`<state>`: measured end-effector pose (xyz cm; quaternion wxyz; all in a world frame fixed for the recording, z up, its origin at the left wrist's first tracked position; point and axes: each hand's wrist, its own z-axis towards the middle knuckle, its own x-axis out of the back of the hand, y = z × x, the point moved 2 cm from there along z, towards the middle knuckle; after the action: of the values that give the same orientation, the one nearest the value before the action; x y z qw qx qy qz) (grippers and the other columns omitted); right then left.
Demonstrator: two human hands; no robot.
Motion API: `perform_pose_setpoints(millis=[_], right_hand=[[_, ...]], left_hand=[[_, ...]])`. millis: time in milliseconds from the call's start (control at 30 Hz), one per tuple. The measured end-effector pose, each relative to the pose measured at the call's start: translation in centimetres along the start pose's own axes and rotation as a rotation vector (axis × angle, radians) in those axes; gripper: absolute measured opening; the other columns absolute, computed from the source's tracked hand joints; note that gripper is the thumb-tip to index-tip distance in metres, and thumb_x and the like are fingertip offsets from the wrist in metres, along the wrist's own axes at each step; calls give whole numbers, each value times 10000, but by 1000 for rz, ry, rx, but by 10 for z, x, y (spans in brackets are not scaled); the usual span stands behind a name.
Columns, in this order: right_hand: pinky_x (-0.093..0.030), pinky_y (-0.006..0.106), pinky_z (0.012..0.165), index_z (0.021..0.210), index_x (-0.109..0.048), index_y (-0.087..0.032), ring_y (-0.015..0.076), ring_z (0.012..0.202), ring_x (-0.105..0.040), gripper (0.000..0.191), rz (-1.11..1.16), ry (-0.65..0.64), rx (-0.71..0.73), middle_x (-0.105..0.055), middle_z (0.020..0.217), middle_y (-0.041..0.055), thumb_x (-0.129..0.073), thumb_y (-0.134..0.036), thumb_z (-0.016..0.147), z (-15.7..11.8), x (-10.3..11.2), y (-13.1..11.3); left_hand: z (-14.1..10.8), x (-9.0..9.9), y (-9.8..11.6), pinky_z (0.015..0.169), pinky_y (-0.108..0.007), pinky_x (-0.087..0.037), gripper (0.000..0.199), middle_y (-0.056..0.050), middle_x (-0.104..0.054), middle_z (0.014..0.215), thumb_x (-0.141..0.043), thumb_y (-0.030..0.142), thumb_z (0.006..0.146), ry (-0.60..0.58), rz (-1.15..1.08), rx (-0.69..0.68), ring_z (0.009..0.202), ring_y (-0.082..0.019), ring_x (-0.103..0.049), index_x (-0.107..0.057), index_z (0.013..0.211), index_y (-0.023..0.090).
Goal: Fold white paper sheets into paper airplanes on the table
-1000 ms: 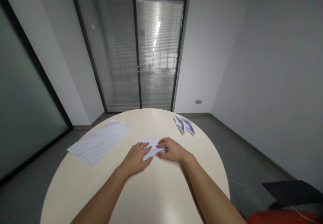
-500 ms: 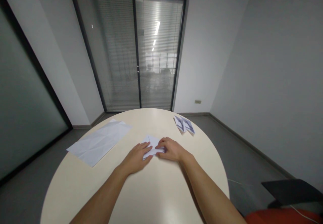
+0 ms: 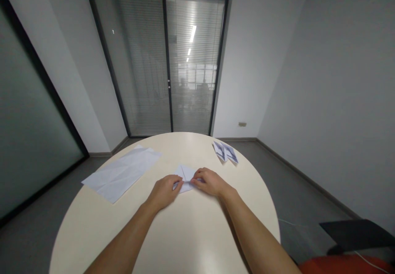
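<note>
While both hands work at the table's middle, the scene reads thus:
Folded piece: small white paper folded to a point, flat on the round cream-coloured table, between the two hands, near the table's centre.
Left hand: fingers curled, tips pinching the paper's left edge.
Right hand: fingers bent, tips pressing on the paper's right edge; whether pinching or only pressing, cannot tell.
Left of hands: large creased white paper sheet, lying flat, well apart.
Far right of table: small folded white-and-dark printed paper, near the rim.
Beyond: glass doors with closed slatted blinds.
</note>
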<state>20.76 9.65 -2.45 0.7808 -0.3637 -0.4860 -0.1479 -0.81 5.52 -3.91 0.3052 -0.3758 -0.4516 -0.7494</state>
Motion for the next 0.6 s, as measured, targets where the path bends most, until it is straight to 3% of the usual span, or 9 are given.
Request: perform_pose_setpoints(millis=[200,600], right_hand=[[-434,293,863,946,-756,-167,209,951,-628,384,-26,-7,-22,-730,965,102,-470,-414,1015,2,0,0],[-428,286,793,987,-721,-174,205,888,-643,356,-89,8,-77,-732,960,100,-425,-369,1029,3,-2,7]], left_hand=[[1,6,1,764,-284,-463,311,-40,-768,950,-441,353,985,27,52,81,877,-204,-695,-727,934,241],[6,0,-13,842,-305,-483,270,-77,-746,966,-452,279,971,85,-38,63,916,-214,-680,-706,951,189]])
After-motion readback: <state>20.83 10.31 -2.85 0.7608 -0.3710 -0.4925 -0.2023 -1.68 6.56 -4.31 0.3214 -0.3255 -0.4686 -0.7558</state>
